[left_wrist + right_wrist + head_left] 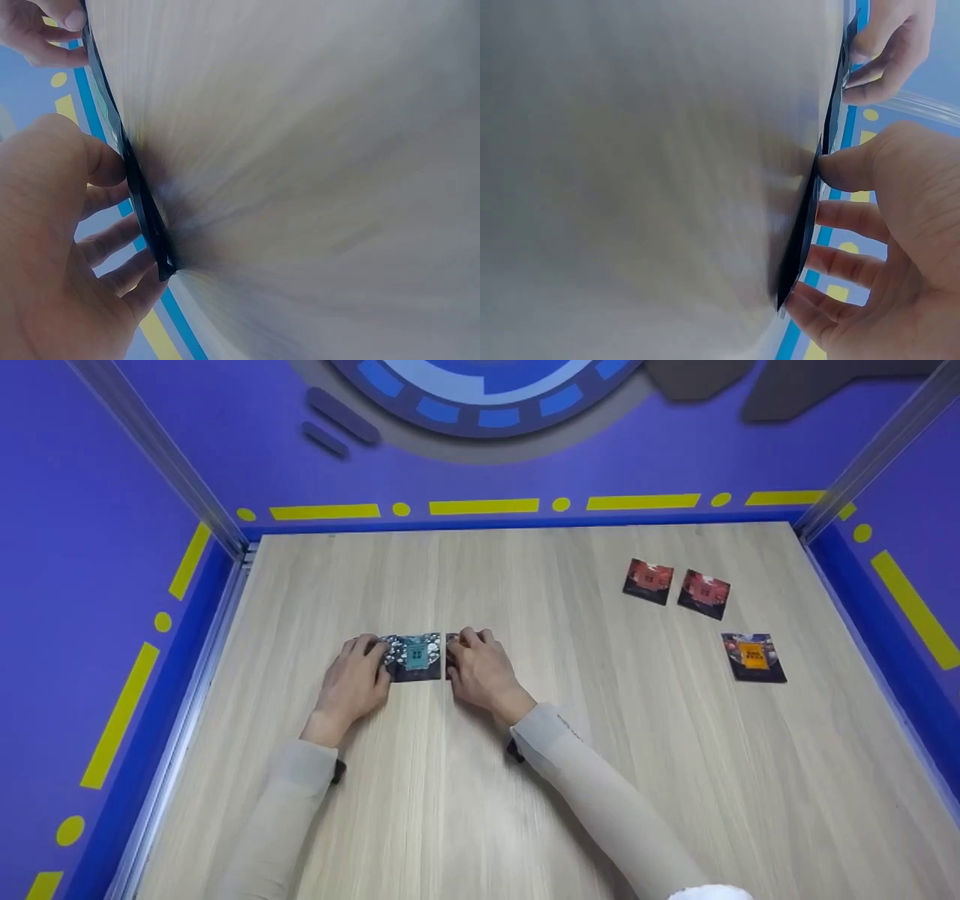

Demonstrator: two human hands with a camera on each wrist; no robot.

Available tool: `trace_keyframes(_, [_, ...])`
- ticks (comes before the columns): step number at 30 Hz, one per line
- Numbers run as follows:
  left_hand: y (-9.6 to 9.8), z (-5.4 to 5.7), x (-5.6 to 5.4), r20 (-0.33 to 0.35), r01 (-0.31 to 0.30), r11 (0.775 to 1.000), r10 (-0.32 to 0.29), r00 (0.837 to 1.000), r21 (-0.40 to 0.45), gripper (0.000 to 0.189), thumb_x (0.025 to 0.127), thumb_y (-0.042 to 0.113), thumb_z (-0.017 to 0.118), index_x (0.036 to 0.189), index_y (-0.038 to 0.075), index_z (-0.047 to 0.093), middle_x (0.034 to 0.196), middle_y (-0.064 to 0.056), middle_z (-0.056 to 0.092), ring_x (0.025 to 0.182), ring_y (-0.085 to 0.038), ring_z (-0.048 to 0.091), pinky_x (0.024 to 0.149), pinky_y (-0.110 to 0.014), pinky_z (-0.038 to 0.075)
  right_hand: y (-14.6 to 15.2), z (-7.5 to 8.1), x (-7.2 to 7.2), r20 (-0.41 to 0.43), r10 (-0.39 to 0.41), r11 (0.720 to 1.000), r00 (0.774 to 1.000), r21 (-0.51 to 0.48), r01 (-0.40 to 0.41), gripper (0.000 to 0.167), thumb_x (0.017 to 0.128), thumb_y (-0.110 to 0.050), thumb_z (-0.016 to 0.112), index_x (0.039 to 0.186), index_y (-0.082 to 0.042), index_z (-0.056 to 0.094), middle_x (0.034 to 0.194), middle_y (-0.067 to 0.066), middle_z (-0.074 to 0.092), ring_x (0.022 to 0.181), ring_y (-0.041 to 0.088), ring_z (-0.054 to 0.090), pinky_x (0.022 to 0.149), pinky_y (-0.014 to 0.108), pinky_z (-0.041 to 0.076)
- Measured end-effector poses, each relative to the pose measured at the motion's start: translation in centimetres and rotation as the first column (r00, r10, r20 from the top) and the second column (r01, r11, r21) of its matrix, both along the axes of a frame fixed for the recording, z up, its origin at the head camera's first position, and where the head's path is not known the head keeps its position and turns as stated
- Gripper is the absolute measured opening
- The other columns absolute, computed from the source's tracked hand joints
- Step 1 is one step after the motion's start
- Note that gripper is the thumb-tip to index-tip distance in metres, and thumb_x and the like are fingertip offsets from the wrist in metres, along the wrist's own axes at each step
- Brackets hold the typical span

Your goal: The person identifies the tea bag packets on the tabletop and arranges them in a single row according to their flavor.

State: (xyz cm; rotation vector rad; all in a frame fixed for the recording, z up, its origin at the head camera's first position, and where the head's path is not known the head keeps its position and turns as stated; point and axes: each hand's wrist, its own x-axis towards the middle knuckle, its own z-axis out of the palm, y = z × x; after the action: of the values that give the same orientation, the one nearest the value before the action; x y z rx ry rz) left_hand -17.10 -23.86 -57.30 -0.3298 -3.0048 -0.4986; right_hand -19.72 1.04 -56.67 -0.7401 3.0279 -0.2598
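Near the middle of the table, a flat square packet with a teal label (417, 656) lies face up. My left hand (354, 679) is at its left side, and the left wrist view shows thumb and fingers around the edges of a dark packet (144, 199). Whether this is the teal packet or a second one beside it, I cannot tell. Just right of a narrow gap, my right hand (484, 671) holds another dark packet (800, 232) by its edges, thumb at the near side and fingers at the far side. That hand covers most of its printed face.
Two red-printed packets (649, 581) (705, 594) lie tilted at the back right of the wooden table (487, 780). An orange-labelled packet (754, 657) lies nearer, at the right. Blue-purple walls (97, 547) with yellow marks enclose the back and sides.
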Motion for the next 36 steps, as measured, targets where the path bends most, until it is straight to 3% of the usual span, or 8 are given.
trace_keyframes(9, [-0.1, -0.1, 0.0, -0.005, 0.008, 1.0, -0.008, 1.0, 0.012, 0.044, 0.103, 0.015, 0.056, 0.144, 0.001, 0.063, 0.148, -0.021, 0.055, 0.14, -0.044, 0.052, 0.117, -0.057, 0.047, -0.8, 0.0, -0.1, 0.014, -0.003, 0.999, 1.0, -0.032, 0.003, 0.043, 0.103, -0.031, 0.064, 0.143, -0.013, 0.066, 0.14, 0.011, 0.059, 0.124, 0.036, 0.057, 0.101, 0.045, 0.056])
trace_keyframes(16, [-0.1, -0.1, 0.1, 0.004, -0.003, 1.0, 0.003, 1.0, 0.007, 0.045, 0.103, 0.016, 0.054, 0.145, 0.002, 0.063, 0.15, -0.021, 0.054, 0.141, -0.042, 0.051, 0.116, -0.056, 0.047, -0.8, 0.0, -0.2, 0.021, 0.005, 1.0, 1.0, 0.003, -0.005, 0.043, 0.104, -0.033, 0.063, 0.143, -0.015, 0.065, 0.14, 0.011, 0.058, 0.124, 0.036, 0.057, 0.1, 0.045, 0.057])
trace_keyframes(24, [-0.1, -0.1, 0.0, -0.024, 0.007, 1.0, -0.007, 1.0, 0.016, 0.045, 0.102, 0.015, 0.057, 0.144, 0.001, 0.064, 0.148, -0.021, 0.056, 0.14, -0.043, 0.052, 0.116, -0.057, 0.047, -0.5, 0.0, -0.3, 0.049, 0.002, 0.999, 0.999, -0.041, 0.0, 0.046, 0.105, -0.034, 0.061, 0.147, -0.014, 0.062, 0.145, 0.012, 0.054, 0.129, 0.036, 0.054, 0.107, 0.049, 0.054])
trace_keyframes(29, [-0.1, -0.2, 0.0, -0.045, 0.02, 1.0, -0.019, 0.999, 0.017, 0.044, 0.101, 0.014, 0.058, 0.142, 0.0, 0.065, 0.146, -0.022, 0.057, 0.138, -0.044, 0.053, 0.114, -0.058, 0.048, 0.0, 0.2, -0.3, 0.046, 0.003, 0.992, 0.999, -0.126, 0.003, 0.043, 0.105, -0.033, 0.061, 0.143, -0.014, 0.065, 0.147, 0.012, 0.054, 0.131, 0.036, 0.054, 0.107, 0.051, 0.052])
trace_keyframes(36, [-0.3, -0.1, 0.0, -0.014, 0.017, 1.0, -0.017, 1.0, 0.011, 0.046, 0.101, 0.015, 0.057, 0.144, -0.001, 0.063, 0.148, -0.022, 0.055, 0.14, -0.044, 0.052, 0.115, -0.058, 0.047, 1.4, 1.0, -0.2, 0.029, 0.002, 0.985, 1.0, -0.171, 0.003, 0.041, 0.105, -0.032, 0.063, 0.141, -0.012, 0.067, 0.148, 0.014, 0.055, 0.13, 0.037, 0.054, 0.104, 0.051, 0.053])
